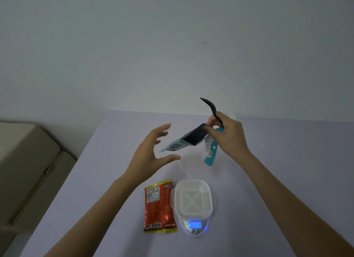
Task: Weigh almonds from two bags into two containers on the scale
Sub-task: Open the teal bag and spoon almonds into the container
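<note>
At the far left a beige padded piece of furniture (28,161) is cut off by the frame edge, and its kind cannot be told. Beside it a smooth, matte lavender table (107,180) runs back to a plain pale wall (172,46).

The left hand (153,151) hovers above the table with its fingers spread and relaxed, grasping nothing. Its fingertips are near the lower corner of the teal bag (182,142) but apart from it.

Below, an orange bag (160,207) of crinkled, glossy foil lies flat on the table, label side up and just beside the scale (195,227). The scale is rounded and silvery with a lit blue display whose reading is too blurred to read. On it sits a white plastic basket (192,197), squarish with slotted walls and floor.

Behind it a clear container (191,167) stands on the table, faint and hard to trace.

The teal bag hangs in the air, tilted, with its torn mouth dark inside so its contents cannot be made out. A teal strip dangles from its top.

The right hand (229,138) pinches the bag's upper edge and also grips a curved black spoon (208,106), which points up.
</note>
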